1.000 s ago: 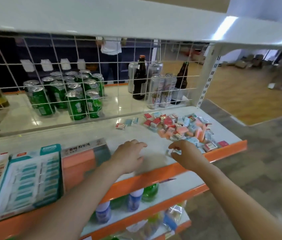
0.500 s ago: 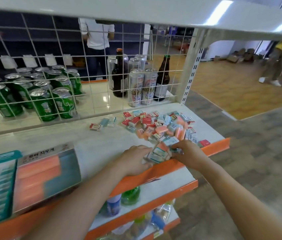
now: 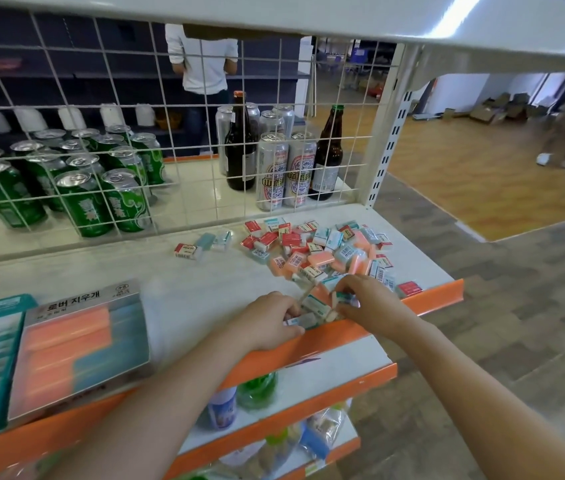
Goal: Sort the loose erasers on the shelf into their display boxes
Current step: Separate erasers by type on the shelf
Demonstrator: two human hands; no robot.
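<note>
White shelf [image 3: 204, 282] holds the eraser pile [image 3: 322, 251], at whose near edge left hand [image 3: 267, 323] and right hand [image 3: 367, 299] each grip teal erasers [image 3: 315, 303], seemingly gathering; next comes carrying them to the display boxes [image 3: 76, 344] far left of the pile.

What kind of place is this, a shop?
Probably a small shop or a mock-up of one. White retail shelving with orange edges holds a pile of loose erasers beside display boxes, and green drink cans and beer bottles stand behind a wire grid.
</note>
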